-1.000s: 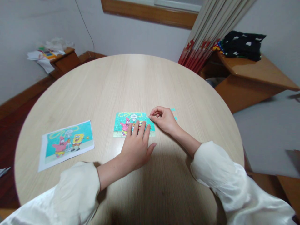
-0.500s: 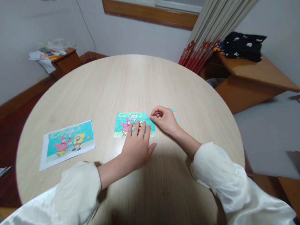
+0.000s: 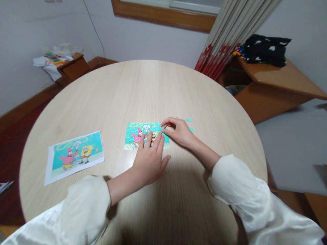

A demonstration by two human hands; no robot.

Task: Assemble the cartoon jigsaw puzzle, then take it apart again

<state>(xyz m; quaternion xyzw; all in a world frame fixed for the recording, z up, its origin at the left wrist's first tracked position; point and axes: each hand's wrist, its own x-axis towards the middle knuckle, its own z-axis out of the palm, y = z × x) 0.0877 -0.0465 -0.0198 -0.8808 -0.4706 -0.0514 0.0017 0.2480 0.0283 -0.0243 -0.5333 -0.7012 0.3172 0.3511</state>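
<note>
A jigsaw puzzle (image 3: 131, 131) with a cartoon picture on a turquoise ground lies on the table in front of me. My left hand (image 3: 148, 161) rests flat on its lower right part, fingers stretched out, covering some of the picture. At the puzzle's upper right corner my right hand (image 3: 177, 131) pinches a small puzzle piece (image 3: 161, 126) between thumb and fingertips, which partly hide it. Loose turquoise puzzle pieces (image 3: 188, 119) lie just beyond the right hand, partly behind it.
A printed sheet (image 3: 76, 154) with the same cartoon picture lies on the left of the round wooden table (image 3: 153, 88). Behind the table are a curtain (image 3: 227, 37) and, at the right, a wooden cabinet (image 3: 278, 80) with black patterned cloth (image 3: 265, 51) on it.
My right thumb and fingertips have shifted slightly left and now sit at the puzzle's corner, the fingers a little straighter. The left hand stays in place, its fingers slightly closer together.
</note>
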